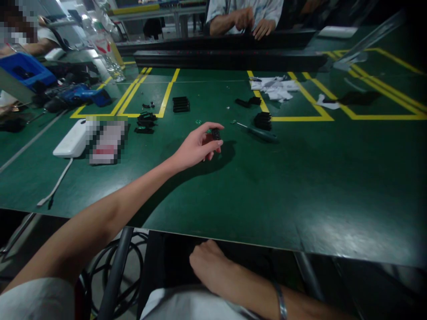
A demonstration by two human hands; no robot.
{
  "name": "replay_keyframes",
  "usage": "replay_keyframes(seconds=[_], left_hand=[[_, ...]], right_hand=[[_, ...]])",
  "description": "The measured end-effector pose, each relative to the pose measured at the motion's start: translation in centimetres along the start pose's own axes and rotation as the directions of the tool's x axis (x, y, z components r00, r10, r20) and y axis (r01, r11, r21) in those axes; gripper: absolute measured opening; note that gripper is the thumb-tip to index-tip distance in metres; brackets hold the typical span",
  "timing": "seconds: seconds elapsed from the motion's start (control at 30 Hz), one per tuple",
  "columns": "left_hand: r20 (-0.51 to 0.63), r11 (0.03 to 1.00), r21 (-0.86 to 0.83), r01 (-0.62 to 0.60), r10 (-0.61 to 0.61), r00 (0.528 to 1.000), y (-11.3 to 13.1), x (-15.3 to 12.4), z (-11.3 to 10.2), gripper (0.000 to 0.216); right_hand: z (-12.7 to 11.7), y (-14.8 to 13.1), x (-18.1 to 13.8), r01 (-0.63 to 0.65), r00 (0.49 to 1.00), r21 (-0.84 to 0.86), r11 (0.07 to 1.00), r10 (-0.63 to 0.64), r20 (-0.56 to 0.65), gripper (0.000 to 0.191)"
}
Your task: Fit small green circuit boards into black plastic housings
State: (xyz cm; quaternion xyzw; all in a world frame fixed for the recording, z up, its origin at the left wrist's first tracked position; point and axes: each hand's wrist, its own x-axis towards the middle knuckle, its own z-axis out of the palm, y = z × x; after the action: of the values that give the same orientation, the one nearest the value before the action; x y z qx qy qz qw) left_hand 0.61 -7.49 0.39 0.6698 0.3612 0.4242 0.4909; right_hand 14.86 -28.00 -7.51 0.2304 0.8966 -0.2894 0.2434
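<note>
Above the green table, my left hand [202,144] pinches a small black plastic part [216,134] between thumb and forefinger. My right hand [210,262] rests below the table edge over my lap, its fingers curled in; whatever is inside, if anything, is hidden. Right of my left hand lies a screwdriver [258,132] with a dark green handle, close to a stack of black parts [263,120]. More black parts lie to the left, a neat row [181,104] and a looser pile [146,122]. Tiny green bits [198,121] sit just beyond my left hand.
A white power bank [74,138] with a cable and a blurred flat object [108,142] lie on the left. Behind them are a blue power drill [80,94], a blue bin [26,71] and bottles [105,46]. Long black bars [230,60] cross the back, before a co-worker's hands [253,24].
</note>
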Motion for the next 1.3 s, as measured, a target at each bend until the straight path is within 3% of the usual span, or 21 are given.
replay_keyframes(seconds=[0.2,0.47,0.53,0.63,0.7,0.77,0.83,0.93,1.03,1.17,1.23,1.3], left_hand=[[0.003,1.000,0.008,0.000,0.000,1.000,0.0,0.0,-0.1,0.046],[0.001,1.000,0.008,-0.007,0.007,1.000,-0.3,0.1,-0.1,0.047],[-0.004,1.000,0.009,0.001,-0.001,1.000,-0.4,0.0,-0.1,0.046],[-0.003,1.000,0.007,0.002,-0.002,1.000,-0.4,0.0,0.1,0.046],[0.002,1.000,0.018,-0.009,0.009,1.000,-0.4,-0.1,0.1,0.047],[0.006,0.999,0.035,-0.024,0.024,1.000,-0.4,-0.1,0.1,0.048],[0.013,0.998,0.053,-0.039,0.038,0.999,-0.4,-0.1,0.0,0.050],[0.035,0.996,0.076,-0.035,0.033,0.999,-0.3,-0.1,-0.1,0.051],[0.037,0.996,0.086,-0.002,-0.001,0.999,0.0,-0.1,-0.1,0.053],[0.018,0.996,0.064,0.063,-0.064,0.998,0.2,-0.2,0.1,0.054],[0.002,0.995,0.021,0.093,-0.093,0.996,0.3,-0.3,0.3,0.055],[0.004,0.993,0.000,0.121,-0.121,0.993,0.3,-0.4,0.4,0.049]], right_hand=[[0.2,-0.1,-2.0,0.018,0.997,0.057,0.998,-0.013,-0.081,0.029],[1.8,1.2,-1.7,0.003,0.990,0.133,0.991,0.016,-0.141,0.026],[0.7,1.4,-3.2,0.056,0.978,0.174,0.983,-0.019,-0.207,0.022],[-3.0,1.4,-7.6,0.255,0.950,0.340,0.905,-0.167,-0.265,0.013],[-6.5,1.7,-11.0,0.360,0.903,0.382,0.851,-0.215,-0.372,0.014],[-10.1,3.0,-13.4,0.409,0.841,0.379,0.830,-0.182,-0.510,0.018],[-13.4,5.6,-14.0,0.442,0.724,0.325,0.836,-0.118,-0.680,0.018],[-16.9,10.9,-11.4,0.396,0.516,0.351,0.849,0.110,-0.849,0.015],[-18.9,15.9,-6.8,0.531,0.371,0.458,0.713,0.291,-0.882,0.017],[-19.3,19.2,-2.9,0.658,0.310,0.486,0.576,0.381,-0.871,0.016],[-19.1,19.6,-2.7,0.691,0.317,0.488,0.533,0.384,-0.867,0.018],[-18.9,19.6,-2.9,0.679,0.377,0.511,0.527,0.346,-0.859,0.016]])
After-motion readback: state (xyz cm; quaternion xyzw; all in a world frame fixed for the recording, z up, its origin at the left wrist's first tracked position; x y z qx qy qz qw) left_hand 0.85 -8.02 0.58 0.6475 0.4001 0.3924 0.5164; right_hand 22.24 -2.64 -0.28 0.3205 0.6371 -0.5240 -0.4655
